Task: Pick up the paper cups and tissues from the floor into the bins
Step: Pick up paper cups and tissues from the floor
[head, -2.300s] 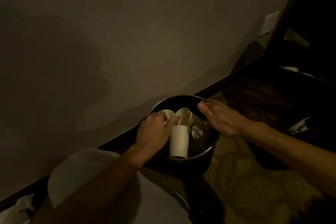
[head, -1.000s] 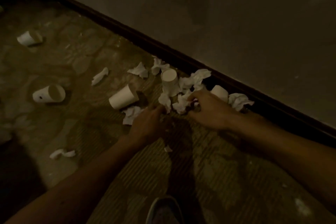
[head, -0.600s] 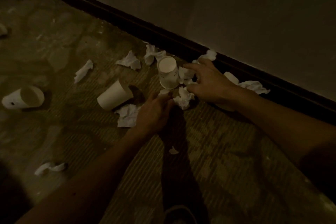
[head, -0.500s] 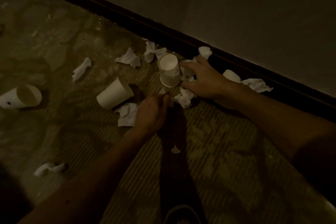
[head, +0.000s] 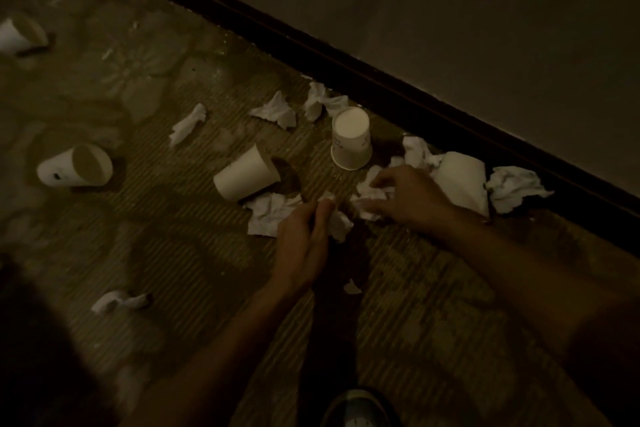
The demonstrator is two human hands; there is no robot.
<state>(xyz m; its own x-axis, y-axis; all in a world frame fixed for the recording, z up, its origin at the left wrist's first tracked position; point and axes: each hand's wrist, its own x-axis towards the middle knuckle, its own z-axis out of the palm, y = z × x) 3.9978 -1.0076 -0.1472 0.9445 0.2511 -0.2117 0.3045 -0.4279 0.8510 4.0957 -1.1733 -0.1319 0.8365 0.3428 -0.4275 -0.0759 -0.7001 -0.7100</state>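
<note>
Working outward from the camera: a shoe toe (head: 360, 409) is seen at the bottom edge. A small tissue scrap (head: 352, 287) lies just beyond it on the carpet floor (head: 207, 270). A twisted tissue (head: 119, 300) is noted off to the left.

Change vs 0.5 s back: the right hand (head: 408, 198) has been pulled off the upturned cup (head: 350, 139) and brought nearer. That cup is now left free, mouth down. The bin seen 2.3 s back is out of view.

Left hand (head: 304, 236): back turned left, fingers curled. A crumpled tissue (head: 337, 222) is pinched between thumb and fingertips, beside a flat tissue (head: 268, 213) on the floor.

Right hand: knuckles up, fingers curled round a tissue bunch (head: 370, 196), with the thumb closed on its far side. The hands are held near each other, apart.

Behind the right wrist a side-lying cup (head: 462, 177) is seen, with a balled tissue (head: 516, 187) just beside it. A centre cup (head: 246, 177) is tipped over against the flat tissue. A left cup (head: 74, 166) lies well apart from it.

Further out, three loose tissues are scattered: one long (head: 188, 123), one flat (head: 275, 111), one folded (head: 323, 102) near the upturned cup. A far cup (head: 17, 35) is cut by the left edge. The skirting board (head: 381, 90) and wall (head: 450, 10) close the scene.
</note>
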